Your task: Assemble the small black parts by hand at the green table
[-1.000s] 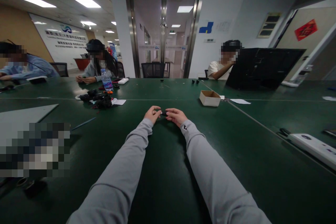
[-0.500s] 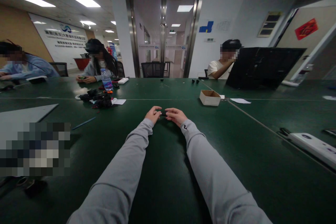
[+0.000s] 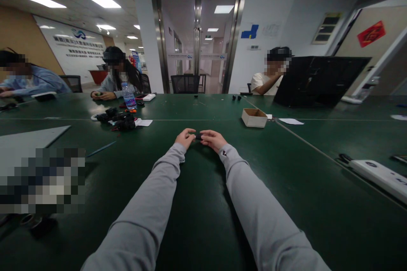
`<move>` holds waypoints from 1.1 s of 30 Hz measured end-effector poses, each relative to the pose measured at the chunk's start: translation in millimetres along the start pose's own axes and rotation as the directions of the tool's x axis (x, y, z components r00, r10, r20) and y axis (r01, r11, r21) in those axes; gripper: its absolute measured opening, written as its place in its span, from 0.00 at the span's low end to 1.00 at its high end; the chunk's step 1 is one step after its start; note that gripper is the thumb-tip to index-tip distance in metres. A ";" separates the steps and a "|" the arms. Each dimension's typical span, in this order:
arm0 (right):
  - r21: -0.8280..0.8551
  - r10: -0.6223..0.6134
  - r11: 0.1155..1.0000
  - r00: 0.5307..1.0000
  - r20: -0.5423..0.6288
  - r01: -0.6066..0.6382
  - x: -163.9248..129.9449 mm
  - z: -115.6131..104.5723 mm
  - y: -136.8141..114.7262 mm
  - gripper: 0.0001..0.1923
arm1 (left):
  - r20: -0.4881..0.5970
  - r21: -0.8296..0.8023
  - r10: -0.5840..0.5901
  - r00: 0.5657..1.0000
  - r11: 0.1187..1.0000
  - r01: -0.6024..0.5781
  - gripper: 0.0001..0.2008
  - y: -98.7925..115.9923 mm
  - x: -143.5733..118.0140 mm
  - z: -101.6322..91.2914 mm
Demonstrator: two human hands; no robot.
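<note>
Between my two hands is a small dark object [image 3: 198,136] with a light, shiny end on the left; it is too small for me to tell its kind. My left hand [image 3: 185,137] pinches its left end between thumb and fingers. On the other side, my right hand [image 3: 213,139] grips the right end, its fingers closed around it. Both hands are just above the dark green table [image 3: 200,203], arms stretched forward in grey sleeves. The fingers hide part of the object.
An open cardboard box [image 3: 254,119] stands right of my hands. Black gear [image 3: 122,120] and a water bottle [image 3: 129,96] are to the left. A white power strip [image 3: 380,175] lies at the right, near a black monitor [image 3: 321,80]. Several people sit around the table.
My hands stay almost in place. A little more of the dark object shows between my fingers now.
</note>
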State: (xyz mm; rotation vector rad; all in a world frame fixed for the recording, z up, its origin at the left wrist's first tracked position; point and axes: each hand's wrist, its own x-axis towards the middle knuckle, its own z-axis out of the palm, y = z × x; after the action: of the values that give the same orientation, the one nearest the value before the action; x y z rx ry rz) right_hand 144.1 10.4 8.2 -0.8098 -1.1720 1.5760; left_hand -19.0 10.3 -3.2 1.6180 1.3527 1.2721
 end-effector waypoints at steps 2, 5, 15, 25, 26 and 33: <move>0.003 0.001 1.000 1.000 -0.003 -0.001 -0.3 0.4 -0.2 0.11 | -0.006 -0.005 -0.014 1.000 1.000 0.014 0.16 0.5 -0.3 0.2; 0.002 0.004 1.000 1.000 0.001 -0.004 -0.5 0.9 -0.5 0.11 | 0.005 0.016 -0.030 1.000 0.999 0.030 0.15 1.7 -0.7 0.5; 0.008 0.006 1.000 1.000 -0.003 -0.006 1.8 -0.1 1.0 0.12 | -0.013 -0.018 -0.007 1.000 1.000 0.007 0.14 -1.9 1.2 0.9; 0.013 0.017 1.000 1.000 -0.002 -0.017 0.5 -0.8 0.3 0.11 | 0.014 -0.051 0.003 1.000 0.999 -0.002 0.14 -3.3 2.8 0.0; 0.014 0.016 1.000 1.000 0.000 -0.016 0.5 -0.8 0.2 0.11 | 0.013 -0.054 0.017 1.000 0.998 -0.016 0.14 -2.8 2.1 0.2; 0.013 0.013 1.000 1.000 0.008 -0.013 1.5 -1.4 0.8 0.11 | 0.022 -0.089 0.030 0.999 0.996 -0.028 0.14 -0.6 -0.4 1.1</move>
State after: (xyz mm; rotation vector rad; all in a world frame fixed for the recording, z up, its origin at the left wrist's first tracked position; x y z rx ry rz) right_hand 144.7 12.2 7.1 -0.8045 -1.1628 1.5972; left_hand -18.2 10.2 -4.2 1.5919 1.2446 1.3076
